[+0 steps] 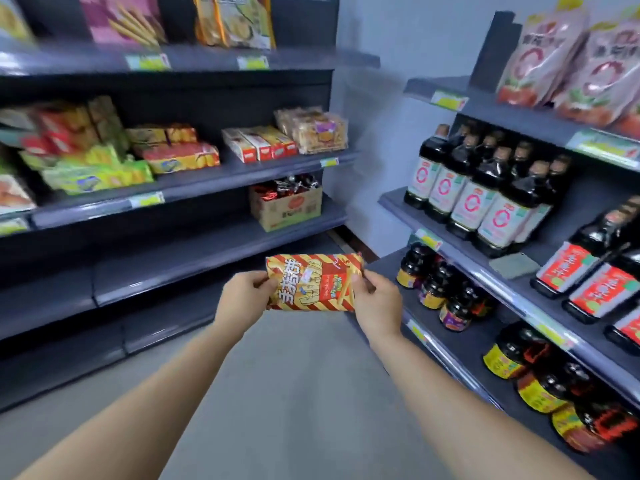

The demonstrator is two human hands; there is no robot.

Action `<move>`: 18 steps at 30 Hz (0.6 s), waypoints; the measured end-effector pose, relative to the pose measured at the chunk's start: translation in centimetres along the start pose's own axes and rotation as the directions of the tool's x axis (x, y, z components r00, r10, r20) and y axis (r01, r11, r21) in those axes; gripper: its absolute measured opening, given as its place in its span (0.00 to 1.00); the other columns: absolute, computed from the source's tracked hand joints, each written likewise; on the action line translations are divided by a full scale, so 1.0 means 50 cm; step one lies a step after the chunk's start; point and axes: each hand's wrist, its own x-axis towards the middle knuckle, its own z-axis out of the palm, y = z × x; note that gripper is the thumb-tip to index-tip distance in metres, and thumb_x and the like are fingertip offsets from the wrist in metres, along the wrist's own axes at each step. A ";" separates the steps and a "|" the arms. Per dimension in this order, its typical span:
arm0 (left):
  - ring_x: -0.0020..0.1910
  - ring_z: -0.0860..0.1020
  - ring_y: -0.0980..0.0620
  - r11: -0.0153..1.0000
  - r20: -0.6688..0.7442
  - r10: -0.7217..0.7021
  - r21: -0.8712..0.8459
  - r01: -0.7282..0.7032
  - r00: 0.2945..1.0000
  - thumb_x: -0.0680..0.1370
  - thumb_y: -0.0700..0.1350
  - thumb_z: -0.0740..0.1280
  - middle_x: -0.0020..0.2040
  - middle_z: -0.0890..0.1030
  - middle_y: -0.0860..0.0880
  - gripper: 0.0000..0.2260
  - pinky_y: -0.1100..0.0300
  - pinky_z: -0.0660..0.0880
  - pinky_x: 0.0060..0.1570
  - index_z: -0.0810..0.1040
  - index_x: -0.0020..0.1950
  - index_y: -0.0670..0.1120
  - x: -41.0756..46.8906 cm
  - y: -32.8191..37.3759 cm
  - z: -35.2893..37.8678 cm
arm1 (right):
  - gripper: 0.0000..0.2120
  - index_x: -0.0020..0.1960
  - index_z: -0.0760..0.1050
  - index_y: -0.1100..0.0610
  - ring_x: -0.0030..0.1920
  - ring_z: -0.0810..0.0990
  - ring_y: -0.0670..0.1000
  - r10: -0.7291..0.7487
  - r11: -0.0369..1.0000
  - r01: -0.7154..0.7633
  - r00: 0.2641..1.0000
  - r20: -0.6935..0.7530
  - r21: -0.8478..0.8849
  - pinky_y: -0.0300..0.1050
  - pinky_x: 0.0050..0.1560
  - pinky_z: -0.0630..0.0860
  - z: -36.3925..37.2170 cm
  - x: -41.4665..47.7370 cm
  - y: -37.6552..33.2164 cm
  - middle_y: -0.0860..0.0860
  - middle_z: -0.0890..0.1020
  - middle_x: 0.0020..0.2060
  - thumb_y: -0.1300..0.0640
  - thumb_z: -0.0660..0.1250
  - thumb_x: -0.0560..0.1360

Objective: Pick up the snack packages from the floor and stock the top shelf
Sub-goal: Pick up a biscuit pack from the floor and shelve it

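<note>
A red-and-yellow striped snack package (313, 282) is held in the air between the two hands, above the grey floor (294, 375) of the aisle. Its left edge is pinched by the left hand (244, 296), with the thumb laid on the printed front and the fingers curled behind. Its right edge is gripped in the same way by the right hand (377, 303). The hands are kept apart, with the package stretched between them, its printed front turned toward the camera and its long side roughly level. Up and to the left of the left hand, the top shelf (207, 58) is seen, with a pink package (121, 19) and yellow bags (235, 20) stood on it. Beyond the hands, a cardboard box (285, 207) of shiny wrapped items is set on a lower shelf. To the right of the right hand, dark bottles (485, 199) and small jars (446, 289) are ranged on the opposite shelving.
</note>
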 end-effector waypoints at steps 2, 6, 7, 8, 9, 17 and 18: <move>0.28 0.68 0.53 1.000 -0.069 -0.007 0.004 0.007 0.998 0.78 0.46 0.64 0.27 0.73 0.52 0.14 0.59 0.64 0.32 0.75 0.33 0.47 0.019 -0.010 -0.059 | 0.14 0.59 0.79 0.58 0.49 0.78 0.49 -0.049 0.999 0.050 0.997 0.059 -0.010 0.44 0.50 0.74 0.055 0.021 -0.044 0.46 0.78 0.44 0.51 0.62 0.80; 0.28 0.73 0.57 0.998 -0.189 -0.047 -0.042 0.039 0.981 0.79 0.46 0.63 0.30 0.78 0.53 0.12 0.64 0.68 0.31 0.78 0.36 0.47 0.050 -0.026 -0.163 | 0.16 0.62 0.77 0.56 0.54 0.79 0.51 -0.138 0.989 0.144 0.977 0.160 -0.027 0.46 0.52 0.75 0.167 0.066 -0.123 0.50 0.81 0.53 0.49 0.61 0.79; 0.31 0.75 0.56 0.998 -0.218 -0.061 -0.046 0.052 0.974 0.79 0.47 0.63 0.34 0.81 0.51 0.12 0.61 0.71 0.34 0.80 0.39 0.46 0.057 -0.030 -0.187 | 0.16 0.60 0.78 0.55 0.53 0.79 0.51 -0.164 0.985 0.171 0.970 0.181 -0.024 0.45 0.49 0.75 0.193 0.074 -0.143 0.49 0.81 0.51 0.49 0.61 0.79; 0.34 0.76 0.53 0.996 -0.255 -0.078 -0.054 0.066 0.964 0.79 0.47 0.62 0.37 0.83 0.48 0.12 0.57 0.73 0.37 0.81 0.41 0.45 0.067 -0.038 -0.211 | 0.15 0.59 0.78 0.54 0.51 0.79 0.50 -0.193 0.979 0.201 0.961 0.199 -0.019 0.44 0.47 0.73 0.217 0.082 -0.165 0.49 0.81 0.49 0.48 0.61 0.79; 0.36 0.77 0.52 0.994 -0.294 -0.096 -0.070 0.079 0.951 0.79 0.47 0.62 0.39 0.84 0.46 0.12 0.54 0.76 0.40 0.81 0.43 0.45 0.075 -0.044 -0.234 | 0.14 0.59 0.78 0.53 0.50 0.79 0.50 -0.219 0.974 0.227 0.950 0.222 -0.010 0.44 0.45 0.72 0.241 0.088 -0.186 0.48 0.81 0.48 0.48 0.60 0.79; 0.36 0.74 0.48 0.984 -0.563 -0.175 -0.113 0.135 0.808 0.80 0.47 0.61 0.38 0.81 0.42 0.12 0.56 0.70 0.37 0.79 0.42 0.42 0.104 -0.072 -0.426 | 0.16 0.62 0.76 0.53 0.48 0.81 0.49 -0.415 0.907 0.401 0.807 0.420 0.126 0.51 0.51 0.79 0.423 0.107 -0.368 0.47 0.81 0.46 0.48 0.61 0.79; 0.37 0.77 0.47 0.983 -0.585 -0.185 -0.122 0.139 0.790 0.80 0.47 0.62 0.40 0.83 0.44 0.12 0.54 0.73 0.39 0.80 0.42 0.44 0.101 -0.073 -0.450 | 0.15 0.61 0.77 0.53 0.47 0.81 0.49 -0.433 0.899 0.413 0.786 0.440 0.145 0.51 0.50 0.79 0.443 0.102 -0.389 0.47 0.81 0.45 0.48 0.61 0.79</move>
